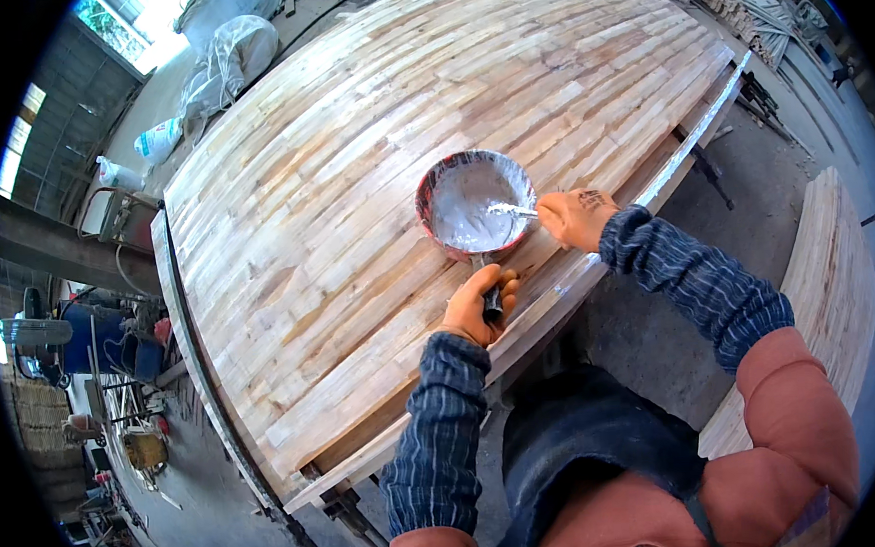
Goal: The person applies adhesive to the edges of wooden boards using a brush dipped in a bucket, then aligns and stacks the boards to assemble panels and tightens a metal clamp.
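My left hand (477, 305), in an orange glove, is closed around the dark handle of a round red pan (421, 202). White, creamy glue (466, 212) lies in the pan, with smears up its inner wall. My right hand (576, 218), gloved in orange too, grips a thin stirring tool (514, 211) coated in white; its tip dips into the glue, and its exact kind is hidden by the coating. Beneath the pan spreads a large wooden panel (352, 178) of many glued strips. Whether the pan rests on the panel or is held just above, I cannot tell.
A long strip of wood with a white-smeared edge (690, 143) runs along the panel's near right side. A dark metal bar (209, 383) borders the left end. Another wooden panel (827, 280) stands at the right. Plastic-wrapped bundles (234, 55) and a blue container (96, 335) are at the left.
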A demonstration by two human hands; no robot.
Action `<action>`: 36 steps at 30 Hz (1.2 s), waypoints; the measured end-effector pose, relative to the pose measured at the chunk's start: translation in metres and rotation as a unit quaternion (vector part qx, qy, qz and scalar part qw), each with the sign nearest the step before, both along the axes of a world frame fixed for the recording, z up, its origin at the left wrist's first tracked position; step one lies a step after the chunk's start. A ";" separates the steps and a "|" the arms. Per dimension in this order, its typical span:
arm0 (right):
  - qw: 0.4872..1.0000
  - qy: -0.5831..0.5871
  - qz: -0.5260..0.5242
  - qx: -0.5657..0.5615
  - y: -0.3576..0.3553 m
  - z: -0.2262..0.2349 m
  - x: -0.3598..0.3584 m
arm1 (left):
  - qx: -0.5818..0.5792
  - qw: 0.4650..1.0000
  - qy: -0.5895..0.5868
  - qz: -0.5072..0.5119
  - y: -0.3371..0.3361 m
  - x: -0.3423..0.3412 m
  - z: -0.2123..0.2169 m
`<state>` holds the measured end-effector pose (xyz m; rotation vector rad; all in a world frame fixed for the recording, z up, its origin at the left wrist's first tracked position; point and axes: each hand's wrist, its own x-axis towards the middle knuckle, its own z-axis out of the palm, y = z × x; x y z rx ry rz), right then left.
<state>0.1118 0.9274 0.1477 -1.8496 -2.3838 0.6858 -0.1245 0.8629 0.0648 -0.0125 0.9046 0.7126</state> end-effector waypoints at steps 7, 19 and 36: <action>0.984 -0.138 0.092 0.072 0.024 -0.012 -0.040 | 0.179 0.953 0.243 0.012 -0.069 -0.006 0.038; 0.994 0.034 0.085 0.053 -0.044 0.006 -0.091 | 0.200 0.903 0.365 0.106 -0.145 -0.048 0.065; 0.877 0.429 -0.070 -0.206 -0.138 -0.018 -0.164 | 0.250 0.869 0.409 0.122 -0.177 -0.062 0.062</action>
